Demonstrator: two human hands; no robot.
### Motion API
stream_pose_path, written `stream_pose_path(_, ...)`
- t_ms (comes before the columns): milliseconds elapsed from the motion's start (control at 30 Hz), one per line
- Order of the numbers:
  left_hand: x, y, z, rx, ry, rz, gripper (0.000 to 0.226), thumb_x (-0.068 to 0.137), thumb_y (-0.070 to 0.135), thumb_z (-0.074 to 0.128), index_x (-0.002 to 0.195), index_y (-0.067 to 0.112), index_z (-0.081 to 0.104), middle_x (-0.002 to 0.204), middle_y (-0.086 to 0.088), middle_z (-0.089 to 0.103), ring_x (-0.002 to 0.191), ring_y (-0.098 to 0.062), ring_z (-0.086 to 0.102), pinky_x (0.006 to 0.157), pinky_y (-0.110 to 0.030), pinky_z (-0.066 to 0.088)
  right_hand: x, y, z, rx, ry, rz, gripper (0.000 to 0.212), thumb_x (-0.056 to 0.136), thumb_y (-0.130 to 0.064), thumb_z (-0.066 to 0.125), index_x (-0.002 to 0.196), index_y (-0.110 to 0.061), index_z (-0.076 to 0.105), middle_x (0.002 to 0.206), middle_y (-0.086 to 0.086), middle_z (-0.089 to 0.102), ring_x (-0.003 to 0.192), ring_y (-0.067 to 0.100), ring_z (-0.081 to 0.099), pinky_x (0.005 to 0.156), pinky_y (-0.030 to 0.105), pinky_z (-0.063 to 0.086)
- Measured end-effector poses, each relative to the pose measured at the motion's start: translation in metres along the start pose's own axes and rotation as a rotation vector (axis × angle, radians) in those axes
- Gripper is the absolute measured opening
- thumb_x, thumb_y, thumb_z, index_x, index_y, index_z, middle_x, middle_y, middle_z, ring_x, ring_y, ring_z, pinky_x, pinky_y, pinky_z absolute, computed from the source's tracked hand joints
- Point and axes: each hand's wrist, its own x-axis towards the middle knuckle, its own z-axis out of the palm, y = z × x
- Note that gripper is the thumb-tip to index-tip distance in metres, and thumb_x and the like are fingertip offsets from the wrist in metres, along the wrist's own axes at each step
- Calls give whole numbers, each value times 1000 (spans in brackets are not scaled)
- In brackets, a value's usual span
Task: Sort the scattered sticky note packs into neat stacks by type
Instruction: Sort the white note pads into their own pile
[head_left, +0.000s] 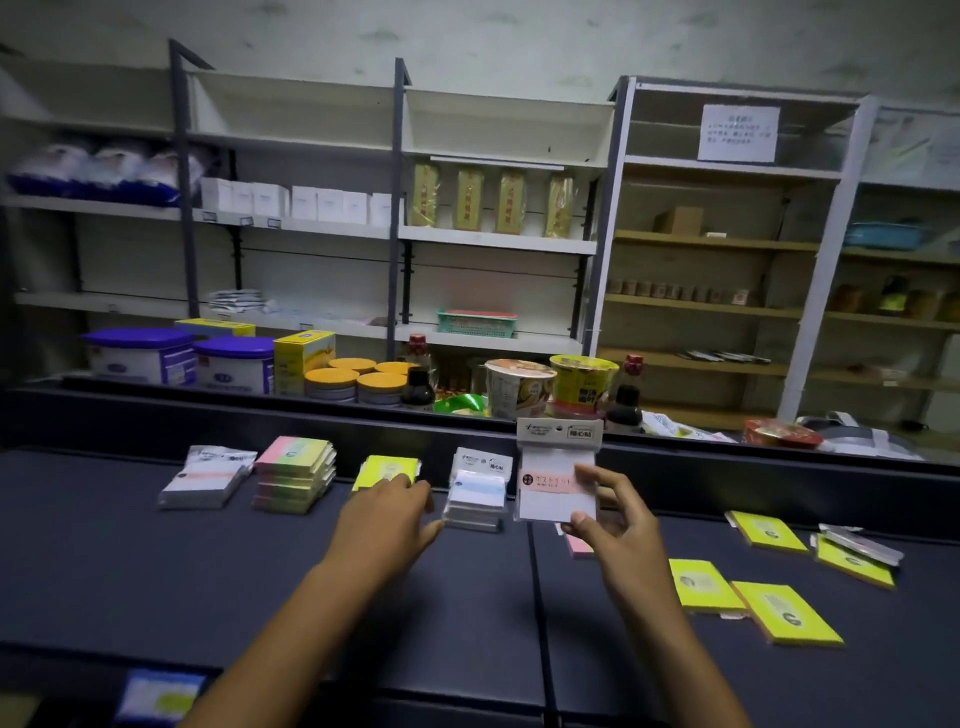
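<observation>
My right hand (618, 525) pinches a white pack with a pink band (556, 483) upright above the dark counter (156, 571). My left hand (389, 519) rests with relaxed fingers on a yellow stack (384, 467), beside a stack of white packs with blue bands (475, 493). Further left stand a pink-banded white stack (205, 478) and a pink-green stack (293, 473). Loose yellow packs (784, 613) (701, 584) (766, 530) lie scattered at the right. A pink pack (579, 545) peeks out behind my right hand.
A raised ledge behind the counter carries tubs (137, 356), jars with orange lids (330, 384), cup noodles (519, 387) and bottles. Shelving fills the back wall. A seam (537, 597) divides the counter. Another yellow pack under a clear-wrapped pack (852, 556) lies far right.
</observation>
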Motion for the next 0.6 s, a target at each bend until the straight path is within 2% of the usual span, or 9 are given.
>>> stream_pose_path(133, -33, -27, -16, 5, -18, -43, 33, 94, 50, 51, 119, 28, 54, 123, 5, 56, 113, -17, 55, 82, -32, 47, -20, -13, 27, 51, -43, -4, 45, 92, 2, 60, 119, -35, 61, 116, -8, 61, 95, 0, 68, 78, 23, 59)
stream_pose_path(267, -55, -58, -31, 9, -24, -90, 33, 94, 51, 52, 119, 28, 54, 124, 4, 57, 112, -17, 56, 83, -32, 49, -31, -21, 61, 84, -97, -13, 46, 92, 2, 61, 120, -34, 61, 119, -8, 61, 98, 2, 68, 76, 20, 58)
stream_pose_path(400, -69, -98, -42, 23, -12, -129, 36, 95, 51, 51, 123, 29, 53, 125, 6, 56, 114, -16, 54, 86, -32, 49, -33, -29, 101, 86, -150, -27, 45, 92, -3, 63, 119, -38, 61, 119, -11, 60, 94, -8, 65, 69, 12, 55)
stream_pose_path(500, -75, -135, -50, 31, -4, -166, 33, 94, 51, 51, 118, 28, 54, 123, 5, 57, 113, -17, 55, 84, -32, 49, -33, -34, 140, 90, -170, -28, 44, 92, -3, 64, 121, -37, 61, 120, -10, 60, 96, 2, 68, 74, 16, 57)
stream_pose_path(600, -77, -178, -56, 31, 14, -195, 32, 94, 51, 51, 117, 28, 54, 121, 7, 56, 110, -16, 56, 82, -31, 48, -29, -39, 186, 96, -175, -42, 45, 90, -2, 65, 121, -34, 61, 120, -11, 61, 100, -4, 63, 75, 12, 54)
